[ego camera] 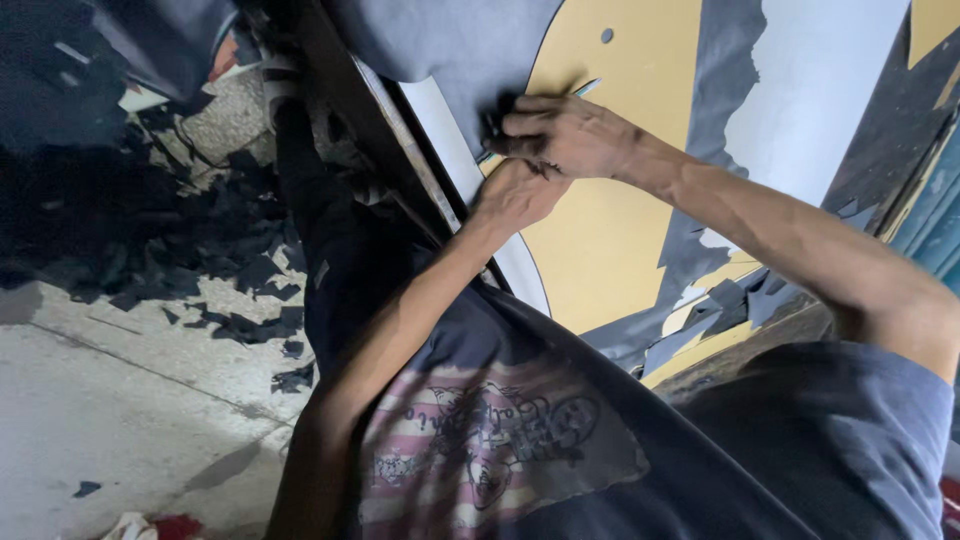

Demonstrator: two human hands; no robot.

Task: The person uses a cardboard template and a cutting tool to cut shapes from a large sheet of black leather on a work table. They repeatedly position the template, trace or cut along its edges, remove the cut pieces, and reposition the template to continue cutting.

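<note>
Head view: both hands, right hand (570, 135) and left hand (515, 195), seemingly press grey sheet (470, 50).

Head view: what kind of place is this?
Probably a cutting workshop for sheet material. Both hands, left hand and right hand, press dark sheet against a yellow board on a workbench, and dark offcuts litter the concrete floor.

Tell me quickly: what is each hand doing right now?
Left hand: closed, pressed on the grey sheet; grip hidden.
Right hand: closed on a thin pale tool, over the grey sheet's edge.
</note>
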